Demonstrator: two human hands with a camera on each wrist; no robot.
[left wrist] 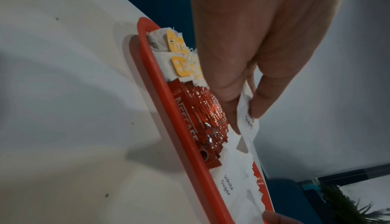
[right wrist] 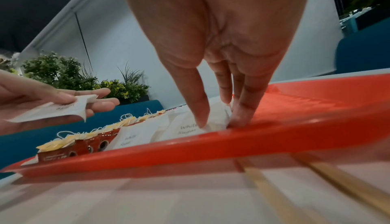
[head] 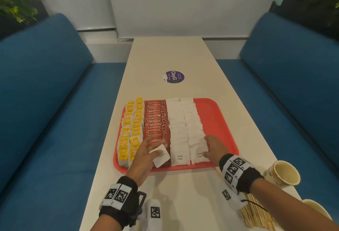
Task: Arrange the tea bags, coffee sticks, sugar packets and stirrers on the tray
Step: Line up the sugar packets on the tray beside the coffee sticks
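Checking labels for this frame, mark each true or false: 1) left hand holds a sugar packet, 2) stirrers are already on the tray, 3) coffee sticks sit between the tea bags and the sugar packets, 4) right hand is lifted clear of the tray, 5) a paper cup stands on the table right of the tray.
1) True. The left hand pinches a white sugar packet.
2) False. The stirrers lie on the table, near the right wrist, off the red tray.
3) True. The coffee sticks run between the tea bags and the sugar packets.
4) False. The right hand touches the sugar packets on the tray.
5) True. A paper cup stands there.
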